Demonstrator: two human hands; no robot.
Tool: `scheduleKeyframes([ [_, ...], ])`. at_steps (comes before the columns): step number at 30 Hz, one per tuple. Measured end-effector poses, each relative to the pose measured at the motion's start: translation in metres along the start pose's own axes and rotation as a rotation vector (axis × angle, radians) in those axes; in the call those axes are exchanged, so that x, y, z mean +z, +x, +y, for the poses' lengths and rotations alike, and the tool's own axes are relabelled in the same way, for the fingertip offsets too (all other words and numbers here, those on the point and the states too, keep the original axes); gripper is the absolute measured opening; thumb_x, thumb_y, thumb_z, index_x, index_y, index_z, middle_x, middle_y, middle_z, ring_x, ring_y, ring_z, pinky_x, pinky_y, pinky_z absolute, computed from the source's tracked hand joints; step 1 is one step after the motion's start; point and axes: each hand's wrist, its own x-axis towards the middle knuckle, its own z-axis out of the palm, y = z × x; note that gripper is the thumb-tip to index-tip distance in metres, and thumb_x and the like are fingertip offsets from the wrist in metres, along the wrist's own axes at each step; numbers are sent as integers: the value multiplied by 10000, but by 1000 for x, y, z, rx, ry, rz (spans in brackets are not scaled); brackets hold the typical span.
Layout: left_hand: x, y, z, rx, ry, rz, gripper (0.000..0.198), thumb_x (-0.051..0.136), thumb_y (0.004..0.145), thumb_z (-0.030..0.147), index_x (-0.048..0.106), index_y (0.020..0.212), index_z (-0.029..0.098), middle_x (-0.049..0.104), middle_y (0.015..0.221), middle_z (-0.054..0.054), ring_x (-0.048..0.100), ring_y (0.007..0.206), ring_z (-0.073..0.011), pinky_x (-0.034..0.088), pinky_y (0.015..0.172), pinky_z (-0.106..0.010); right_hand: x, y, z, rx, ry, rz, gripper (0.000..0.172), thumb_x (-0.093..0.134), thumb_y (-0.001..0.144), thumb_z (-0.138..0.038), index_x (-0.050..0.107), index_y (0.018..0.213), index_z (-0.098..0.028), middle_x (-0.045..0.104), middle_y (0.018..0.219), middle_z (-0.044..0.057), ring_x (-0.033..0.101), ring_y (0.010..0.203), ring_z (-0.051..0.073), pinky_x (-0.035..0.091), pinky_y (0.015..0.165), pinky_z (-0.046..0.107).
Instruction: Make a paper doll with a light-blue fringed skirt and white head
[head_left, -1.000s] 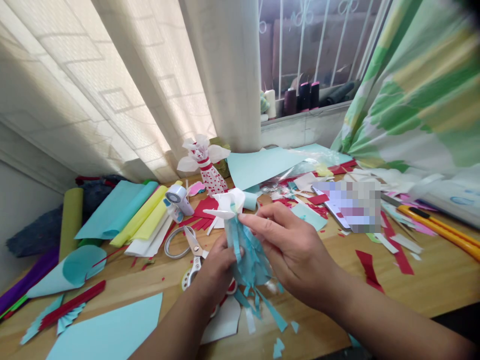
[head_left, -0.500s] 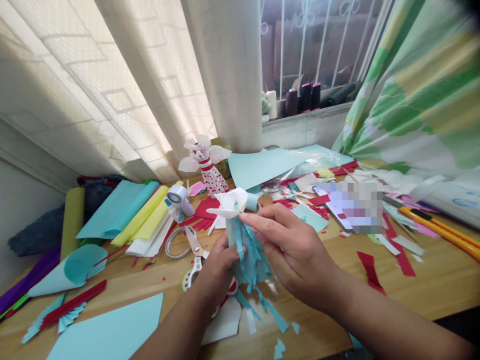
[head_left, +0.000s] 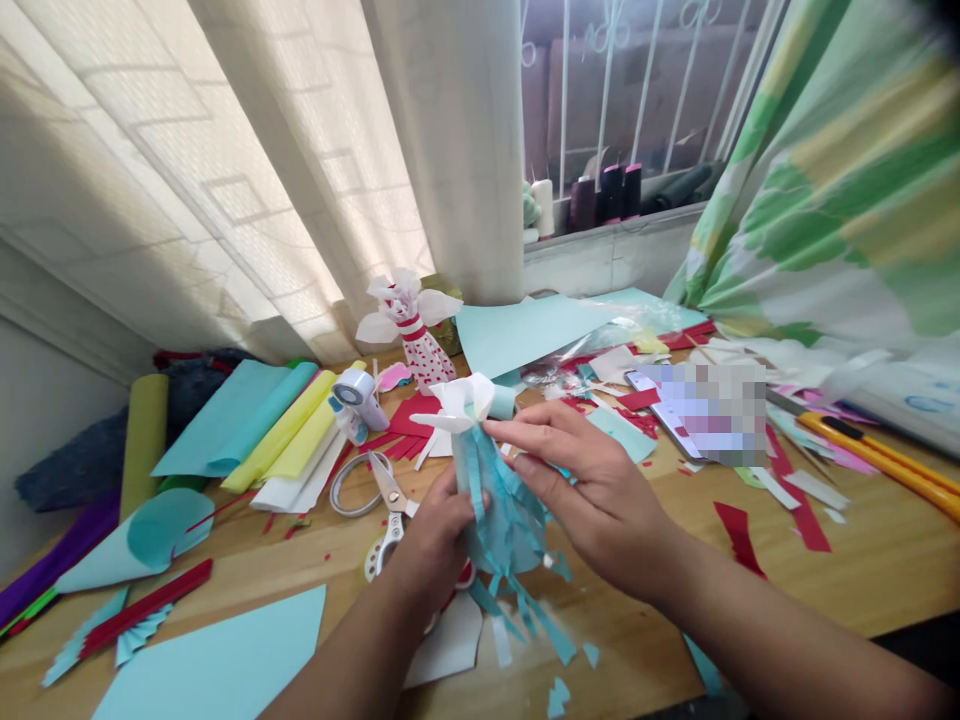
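Observation:
A light-blue paper cone (head_left: pixel 499 510) stands nearly upright, with ragged blue strips down its side and a white petal-like paper top (head_left: pixel 456 402). My left hand (head_left: pixel 439 530) is wrapped round its left side, the thumb pressed on the front. My right hand (head_left: pixel 592 490) lies along the cone's right side, fingers stretched out and apart. Its index fingertip touches just below the white top. Behind my left wrist, scissors (head_left: pixel 391 490) with red-and-white handles are partly hidden. Blue paper strips (head_left: pixel 551 635) trail on the table below the cone.
A heart-patterned paper cone (head_left: pixel 427 355) with white petals stands at the back. Paper rolls (head_left: pixel 289 430), a small white device (head_left: pixel 360 397) and a grey tape ring (head_left: pixel 352 485) lie left. To the right are a phone (head_left: pixel 686 425), an orange cutter (head_left: pixel 877 455) and red scraps (head_left: pixel 739 540).
My right hand has shifted slightly right, its fingers opening from a more curled, pointing pose. More of the cone's strips show. My left hand has stayed round the cone.

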Motion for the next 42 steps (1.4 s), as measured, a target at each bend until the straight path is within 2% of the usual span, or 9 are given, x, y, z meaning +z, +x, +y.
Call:
scheduleKeyframes([
  [5,-1,0,-1,91,126,49,320,635,740,278,637,1051,203,697,895,-45,618,800,-209,467,705,-291,-1,3,2,125,64,99,223,526,875,-190,669,1046,-196,662,950,54,610,904,162,502,805,318],
  [9,0,0,-1,142,264,107,410,644,736,280,606,1137,205,681,1026,-55,601,917,-249,460,775,-321,1,2,2,121,2,78,211,530,878,-216,689,1015,-196,658,945,57,608,900,164,499,793,316],
  [20,6,-8,1,305,689,273,307,693,712,317,651,999,214,668,903,-17,556,785,-203,427,710,-277,0,-1,-8,-131,-492,124,217,505,872,-196,702,844,-111,678,886,119,571,801,227,469,725,388],
  [23,7,-8,0,326,672,287,334,714,688,277,658,1011,211,676,955,-29,564,829,-223,424,742,-289,1,-1,-9,-154,-553,130,205,513,867,-200,698,823,-122,692,879,111,579,796,229,470,730,394],
  [27,7,-7,2,228,524,232,350,684,715,311,633,1045,207,673,905,-20,575,824,-215,440,722,-283,-3,2,-8,-130,-479,89,230,495,879,-234,698,922,-135,703,923,106,606,848,238,484,773,407],
  [32,6,-2,7,118,260,257,255,674,687,314,641,908,193,650,757,0,584,670,-172,465,593,-254,-36,9,4,38,-284,88,212,499,894,-238,682,998,-209,711,958,45,649,878,191,510,765,342],
  [34,5,0,9,128,198,277,172,671,675,296,641,817,204,625,689,25,555,578,-136,444,513,-223,-55,5,16,88,-319,1,158,549,861,-213,697,917,-223,710,877,26,651,810,176,509,714,317],
  [39,7,2,12,140,118,236,146,680,650,253,647,780,198,623,686,23,581,617,-141,478,553,-236,-85,-34,49,143,-452,-656,179,562,817,-121,712,809,-220,672,797,24,622,722,154,495,660,287],
  [42,6,2,12,122,85,209,179,696,637,275,650,791,197,646,718,9,587,611,-148,483,534,-242,-86,-58,59,152,-464,-769,229,544,822,-96,708,905,-232,651,888,42,600,814,163,486,723,299],
])
